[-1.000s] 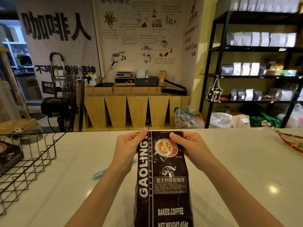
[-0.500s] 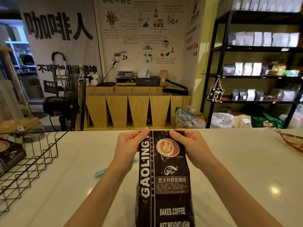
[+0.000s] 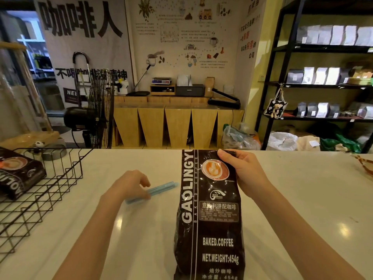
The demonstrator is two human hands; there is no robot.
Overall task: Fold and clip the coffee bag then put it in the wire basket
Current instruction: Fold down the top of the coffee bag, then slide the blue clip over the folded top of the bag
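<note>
A tall dark coffee bag (image 3: pixel 210 217) with white lettering lies lengthwise on the pale counter, its top end folded over. My right hand (image 3: pixel 245 170) pinches that folded top at the far right corner. My left hand (image 3: pixel 131 185) rests on a light blue bag clip (image 3: pixel 159 188) lying flat on the counter just left of the bag; the fingers curl over the clip's near end. A black wire basket (image 3: pixel 60 174) stands at the left edge of the counter.
Another dark coffee bag (image 3: pixel 19 174) lies inside the basket. A patterned object (image 3: pixel 365 165) pokes in at the counter's right edge. Beyond the counter stand a black fan (image 3: pixel 96 114), wooden cabinets and dark shelving with packets.
My left hand has let go of the bag's top and dropped down-left onto the blue clip. The right hand alone now holds the folded top.
</note>
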